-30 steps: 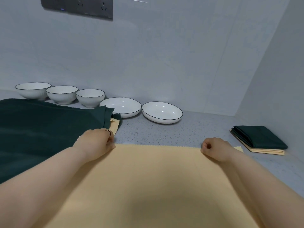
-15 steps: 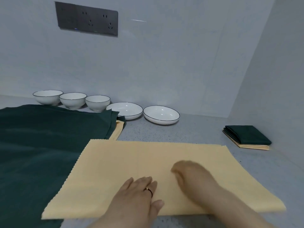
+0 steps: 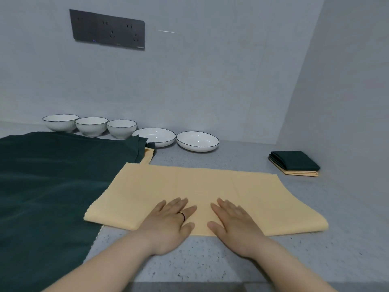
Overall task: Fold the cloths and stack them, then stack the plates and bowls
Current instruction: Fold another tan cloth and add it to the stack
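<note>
Both hands have come back from the far edge of the yellow cloth [image 3: 210, 186], where they gripped it a second ago, and the right hand, a blur half a second ago, has settled. The left hand [image 3: 168, 224] and right hand [image 3: 233, 224] lie flat, side by side and slightly apart. Their fingers are straight and lightly spread, pressing on the cloth's near folded edge and gripping nothing. A thin ring [image 3: 183, 216] sits on a left finger.

The yellow cloth lies folded in half as a wide band across the middle of the speckled grey countertop [image 3: 231, 260], its zigzag-cut edges to the left and far side. To its left a dark green cloth [image 3: 52, 175] is spread open. At that cloth's far right corner a second yellow cloth [image 3: 149, 154] peeks out from under it.

Near the right wall, well apart from the hands, a folded green cloth [image 3: 294, 161] rests on a folded yellow cloth [image 3: 301, 172].

Along the far edge stand three white bowls [image 3: 91, 125] with dark rims in a row. Right of them are two shallow white plates [image 3: 197, 141], unstacked, the left one just touched by the green cloth's corner.

A pale back wall [image 3: 210, 81] meets a side wall [image 3: 347, 91] on the right. A dark socket panel [image 3: 107, 29] is mounted on the back wall; any lettering on it is too small to read.
</note>
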### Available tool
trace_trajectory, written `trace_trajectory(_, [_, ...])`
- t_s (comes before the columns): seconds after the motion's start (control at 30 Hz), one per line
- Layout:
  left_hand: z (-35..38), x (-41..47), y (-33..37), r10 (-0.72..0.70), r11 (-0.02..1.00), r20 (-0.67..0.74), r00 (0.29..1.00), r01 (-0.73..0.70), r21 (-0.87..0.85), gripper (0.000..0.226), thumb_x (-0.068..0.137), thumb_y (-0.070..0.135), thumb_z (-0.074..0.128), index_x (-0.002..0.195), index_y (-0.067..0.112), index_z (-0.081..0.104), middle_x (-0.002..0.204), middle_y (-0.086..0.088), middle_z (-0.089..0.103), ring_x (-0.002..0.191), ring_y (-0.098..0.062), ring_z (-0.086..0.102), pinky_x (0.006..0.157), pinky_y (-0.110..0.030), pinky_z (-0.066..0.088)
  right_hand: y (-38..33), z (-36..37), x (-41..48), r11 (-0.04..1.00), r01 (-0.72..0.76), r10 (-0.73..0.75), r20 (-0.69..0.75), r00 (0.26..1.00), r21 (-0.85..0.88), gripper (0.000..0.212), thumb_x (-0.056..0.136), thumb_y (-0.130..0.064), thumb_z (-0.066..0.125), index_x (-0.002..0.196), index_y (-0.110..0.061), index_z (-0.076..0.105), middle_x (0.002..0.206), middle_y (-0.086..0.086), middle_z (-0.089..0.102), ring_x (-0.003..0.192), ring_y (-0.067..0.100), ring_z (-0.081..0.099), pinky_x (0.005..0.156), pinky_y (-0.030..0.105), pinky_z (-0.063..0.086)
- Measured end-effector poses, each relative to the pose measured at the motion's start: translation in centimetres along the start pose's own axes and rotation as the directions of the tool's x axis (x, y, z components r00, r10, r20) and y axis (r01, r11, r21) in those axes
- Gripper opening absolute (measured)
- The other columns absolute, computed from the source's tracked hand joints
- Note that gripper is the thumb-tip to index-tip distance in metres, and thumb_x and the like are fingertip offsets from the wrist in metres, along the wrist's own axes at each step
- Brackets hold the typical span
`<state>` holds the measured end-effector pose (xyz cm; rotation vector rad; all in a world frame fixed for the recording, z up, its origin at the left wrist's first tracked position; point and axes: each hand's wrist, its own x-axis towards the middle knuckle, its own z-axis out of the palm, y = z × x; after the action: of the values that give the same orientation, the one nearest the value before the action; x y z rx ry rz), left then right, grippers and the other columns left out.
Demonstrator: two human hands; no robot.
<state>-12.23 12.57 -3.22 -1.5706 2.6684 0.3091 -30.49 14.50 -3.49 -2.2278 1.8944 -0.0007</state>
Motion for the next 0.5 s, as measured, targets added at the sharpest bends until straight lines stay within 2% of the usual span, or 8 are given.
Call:
trace_trajectory(0.03, [-0.1,0.1,-0.2,0.003,1.0,0.002,1.0,-0.003,0.001,0.051,0.1,0.04,0.017,0.148,0.03,0.003,0.157,0.006,-0.008,0.144,-0.007,-0.01,0.115,-0.027,-0.009,0.5,-0.1,0.0,1.0,-0.021,0.021,0.006,1.0,0.009,0.15,0.013,-0.085,-0.035,0.148,-0.028,-0.001,0.156,-0.007,-0.01,0.144,0.008,-0.009,0.114,0.026,-0.008])
trace_trajectory(0.07, [-0.2,0.2,-0.5,0.002,1.0,0.003,1.0,-0.002,0.005,0.051,0.1,0.041,0.017,0.148,0.031,0.003,0.157,0.007,-0.008,0.144,-0.007,-0.01,0.115,-0.027,-0.008,1.0,-0.5,-0.3,0.999,-0.049,0.049,0.013,0.999,0.014,0.14,0.025,-0.089,-0.029,0.148,-0.027,-0.001,0.156,-0.007,-0.01,0.144,0.009,-0.009,0.114,0.026,-0.007])
trace_trajectory(0.1, [-0.3,0.3,-0.8,-0.007,1.0,0.003,1.0,0.007,0.009,0.051,0.1,0.041,0.017,0.148,0.031,0.003,0.157,0.007,-0.008,0.144,-0.007,-0.01,0.115,-0.028,-0.008,1.7,-0.8,-0.5,0.997,-0.077,0.077,0.007,0.997,0.027,0.119,0.048,-0.09,-0.017,0.148,-0.026,-0.002,0.156,-0.006,-0.01,0.144,0.009,-0.008,0.115,0.027,-0.007])
trace_trajectory(0.13, [-0.4,0.3,-1.2,-0.025,1.0,0.003,1.0,0.025,0.011,0.052,0.099,0.042,0.017,0.148,0.031,0.003,0.157,0.007,-0.008,0.144,-0.007,-0.01,0.115,-0.028,-0.007,2.7,-0.9,-0.7,0.993,-0.114,0.114,-0.011,0.993,0.028,0.092,0.074,-0.079,-0.002,0.148,-0.025,-0.002,0.156,-0.004,-0.01,0.144,0.01,-0.008,0.115,0.027,-0.006])
trace_trajectory(0.17, [-0.5,0.4,-1.8,-0.048,0.999,0.002,0.999,0.048,0.014,0.052,0.099,0.043,0.017,0.148,0.031,0.003,0.157,0.007,-0.008,0.144,-0.007,-0.009,0.116,-0.029,-0.007,3.7,-1.2,-0.9,0.987,-0.159,0.16,-0.015,0.987,0.026,0.072,0.09,-0.063,0.01,0.148,-0.024,-0.002,0.156,-0.003,-0.011,0.144,0.011,-0.008,0.116,0.028,-0.005])
trace_trajectory(0.23, [-0.9,0.4,-3.3,-0.102,0.995,-0.001,0.995,0.102,0.021,0.053,0.099,0.045,0.017,0.148,0.031,0.003,0.157,0.007,-0.007,0.144,-0.008,-0.008,0.116,-0.03,-0.005,6.1,-1.7,-1.6,0.968,-0.249,0.249,-0.003,0.968,0.015,0.061,0.097,-0.05,0.016,0.148,-0.022,-0.003,0.157,-0.002,-0.01,0.145,0.012,-0.008,0.116,0.028,-0.003])
trace_trajectory(0.4, [-1.7,-0.4,-7.7,-0.255,0.966,-0.013,0.967,0.255,0.048,0.055,0.098,0.048,0.016,0.148,0.031,0.002,0.157,0.006,-0.006,0.145,-0.01,-0.006,0.117,-0.031,-0.002,10.7,-2.1,-3.2,0.918,-0.398,0.398,-0.001,0.918,0.002,0.062,0.097,-0.051,0.015,0.148,-0.02,-0.004,0.157,-0.001,-0.009,0.145,0.014,-0.006,0.117,0.03,-0.001])
trace_trajectory(0.5, [-1.9,-0.6,-8.4,-0.27,0.96,-0.013,0.963,0.27,0.072,0.056,0.097,0.049,0.014,0.148,0.03,0.0,0.157,0.006,-0.007,0.145,-0.01,-0.007,0.118,-0.033,-0.003,11.0,-2.3,-3.6,0.9,-0.436,0.436,0.008,0.9,0.001,0.063,0.097,-0.05,0.015,0.148,-0.019,-0.003,0.157,0.001,-0.008,0.145,0.015,-0.006,0.117,0.031,0.0])
